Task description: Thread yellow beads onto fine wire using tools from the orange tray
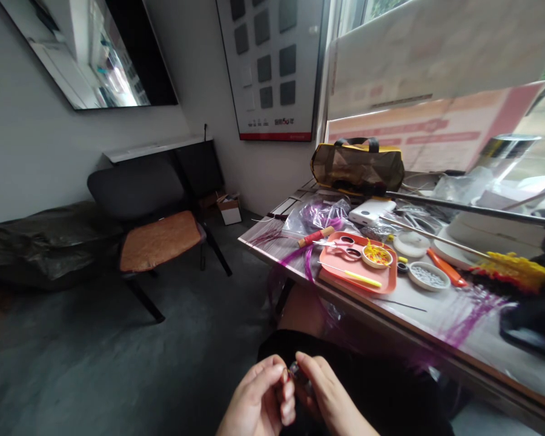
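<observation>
Low in the head view, over my lap, my left hand (261,399) and my right hand (329,396) meet fingertip to fingertip. Both are pinched on a small dark object (295,370) held between them; I cannot make out what it is. To the right stands a table (418,303) with an orange tray (358,266) holding scissors (343,248), a small bowl of yellow bits (376,255) and a yellow stick. Purple strands (300,254) hang over the table's near edge.
A yellow-and-black bag (358,165) sits at the table's back. A dish of beads (428,275), an orange tool (445,267), a yellow-red tassel (511,269) and long rods lie to the right. A chair with an orange cushion (157,239) stands on the floor at left.
</observation>
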`<state>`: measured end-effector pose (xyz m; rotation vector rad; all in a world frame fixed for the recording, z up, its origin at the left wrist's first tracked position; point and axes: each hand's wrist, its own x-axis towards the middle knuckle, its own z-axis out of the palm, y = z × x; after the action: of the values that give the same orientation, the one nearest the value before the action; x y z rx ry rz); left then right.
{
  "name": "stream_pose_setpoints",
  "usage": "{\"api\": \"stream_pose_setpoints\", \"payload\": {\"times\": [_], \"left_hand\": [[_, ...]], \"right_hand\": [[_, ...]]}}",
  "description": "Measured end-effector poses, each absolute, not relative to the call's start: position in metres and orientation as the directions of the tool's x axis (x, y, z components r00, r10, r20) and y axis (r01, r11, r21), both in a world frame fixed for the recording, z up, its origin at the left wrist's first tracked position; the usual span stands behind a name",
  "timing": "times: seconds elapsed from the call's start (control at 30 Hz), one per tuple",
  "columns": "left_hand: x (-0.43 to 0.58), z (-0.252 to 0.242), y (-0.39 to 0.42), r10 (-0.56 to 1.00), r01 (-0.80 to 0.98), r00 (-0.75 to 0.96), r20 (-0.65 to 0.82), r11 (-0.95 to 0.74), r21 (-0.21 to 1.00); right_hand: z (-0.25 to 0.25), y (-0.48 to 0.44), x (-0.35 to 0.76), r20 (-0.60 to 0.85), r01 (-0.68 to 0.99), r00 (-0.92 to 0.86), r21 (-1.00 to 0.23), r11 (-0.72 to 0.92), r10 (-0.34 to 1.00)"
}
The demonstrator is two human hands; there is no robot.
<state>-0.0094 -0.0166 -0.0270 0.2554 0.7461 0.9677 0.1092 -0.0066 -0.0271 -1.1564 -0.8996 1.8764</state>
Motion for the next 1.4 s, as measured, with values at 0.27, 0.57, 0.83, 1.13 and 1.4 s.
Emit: {"api": "stream_pose_setpoints", "payload": {"times": [0.27,0.57,0.83,1.13,1.4], "left_hand": [[-0.01,-0.026,-0.016,0.814,-0.65,0.359,-0.457,0.569,0.504],[-0.01,-0.026,-0.015,0.818,-0.646,0.347,-0.459,0.563,0.515],[-0.01,-0.027,-0.015,0.814,-0.644,0.361,-0.456,0.571,0.509],[-0.011,-0.027,-0.014,0.81,-0.629,0.401,-0.428,0.583,0.514],[-0.008,-0.015,-0.011,0.789,-0.592,0.381,-0.482,0.609,0.528]], "right_hand": [[-0.028,-0.007,0.11,-0.414,-0.21,-0.312,-0.848,-0.487,0.855],[-0.024,-0.008,0.109,-0.455,-0.231,-0.279,-0.823,-0.519,0.846],[-0.031,-0.009,0.108,-0.46,-0.272,-0.227,-0.816,-0.51,0.858],[-0.031,-0.011,0.11,-0.543,-0.352,-0.185,-0.742,-0.571,0.819],[-0.032,-0.011,0.105,-0.551,-0.508,-0.142,-0.672,-0.539,0.822]]}}
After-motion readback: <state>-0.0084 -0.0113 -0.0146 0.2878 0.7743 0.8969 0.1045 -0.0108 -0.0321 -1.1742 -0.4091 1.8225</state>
